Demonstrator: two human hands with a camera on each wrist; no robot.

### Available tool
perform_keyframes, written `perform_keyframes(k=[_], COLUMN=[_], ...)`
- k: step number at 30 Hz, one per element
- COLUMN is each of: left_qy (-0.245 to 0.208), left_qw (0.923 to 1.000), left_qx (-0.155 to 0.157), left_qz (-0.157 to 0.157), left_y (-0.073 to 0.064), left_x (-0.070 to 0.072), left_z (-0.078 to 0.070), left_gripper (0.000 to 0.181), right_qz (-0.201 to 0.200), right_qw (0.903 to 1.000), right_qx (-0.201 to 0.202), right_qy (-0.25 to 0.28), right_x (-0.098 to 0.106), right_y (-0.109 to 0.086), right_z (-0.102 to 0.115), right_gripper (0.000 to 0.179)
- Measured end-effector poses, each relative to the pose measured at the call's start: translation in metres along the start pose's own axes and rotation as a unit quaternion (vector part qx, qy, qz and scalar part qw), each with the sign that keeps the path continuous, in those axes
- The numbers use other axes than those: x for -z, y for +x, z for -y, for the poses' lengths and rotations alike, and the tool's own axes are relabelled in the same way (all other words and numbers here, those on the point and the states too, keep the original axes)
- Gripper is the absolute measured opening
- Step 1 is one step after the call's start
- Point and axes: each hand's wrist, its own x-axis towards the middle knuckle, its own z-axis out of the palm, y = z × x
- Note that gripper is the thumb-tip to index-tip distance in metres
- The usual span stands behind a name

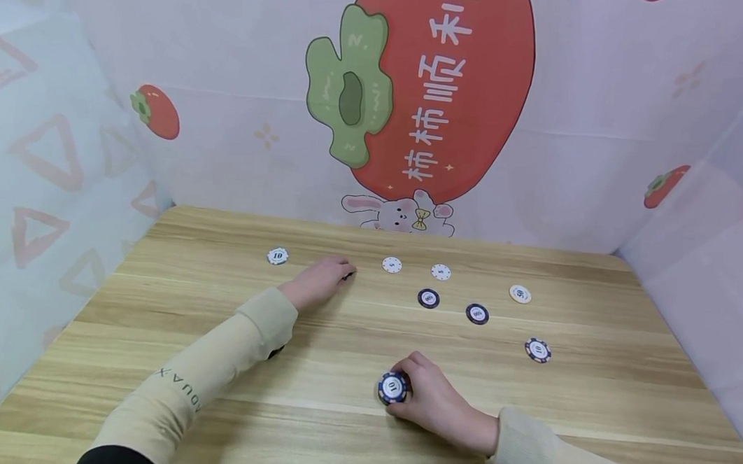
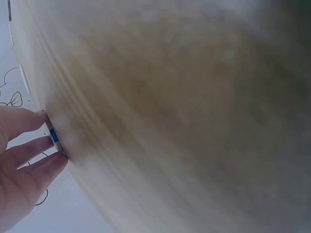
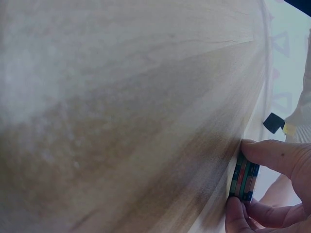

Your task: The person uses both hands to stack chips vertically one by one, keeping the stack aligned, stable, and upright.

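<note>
Starting at the left of the wooden table (image 1: 150, 360), a white chip marked 10 (image 1: 277, 256) lies flat and untouched, and just right of it the left hand (image 1: 318, 280) rests knuckles-up with its fingertips (image 2: 46, 145) curled onto a dark chip (image 2: 52, 137), pinching its rim against the wood (the head view hides that chip almost wholly under the fingers; only the left wrist view shows its blue and white edge). Further right lie two white chips (image 1: 391, 264), two dark ones (image 1: 428, 298), a cream chip (image 1: 520, 294) and a blue-edged 10 (image 1: 538, 350), all apart from each other. Near the front edge the right hand (image 1: 438, 404) grips a short stack of chips (image 1: 393, 388), thumb and fingers closed round its rim; the right wrist view shows several discs edge-on, which the head view's top face conceals. These chips look light, stiff and smooth, so likely to slide flat on wood; the rim is probably the surest hold, squeezed evenly so the stack does not shear
</note>
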Motion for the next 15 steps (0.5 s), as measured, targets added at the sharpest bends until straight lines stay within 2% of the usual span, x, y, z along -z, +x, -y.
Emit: perform_keyframes(k=[4, 11, 15], left_qy=[-0.007, 0.02, 0.023], left_qw=[0.9999, 0.9996, 0.9994], left_qx=[0.01, -0.007, 0.0], left_qz=[-0.005, -0.018, -0.027], left_y=[-0.0013, 0.0, 0.0005], left_x=[0.0003, 0.0021, 0.0047], left_z=[-0.0003, -0.0006, -0.0025], left_gripper=[0.029, 0.025, 0.026], right_qz=[-0.004, 0.001, 0.0], right_qw=[1.0, 1.0, 1.0], right_qx=[0.004, -0.003, -0.003], right_qy=[-0.002, -0.002, -0.003], right_x=[-0.0002, -0.0008, -0.0009], right_y=[-0.0005, 0.0002, 0.0005], right_z=[0.0001, -0.0005, -0.0007], right_gripper=[0.039, 0.04, 0.04])
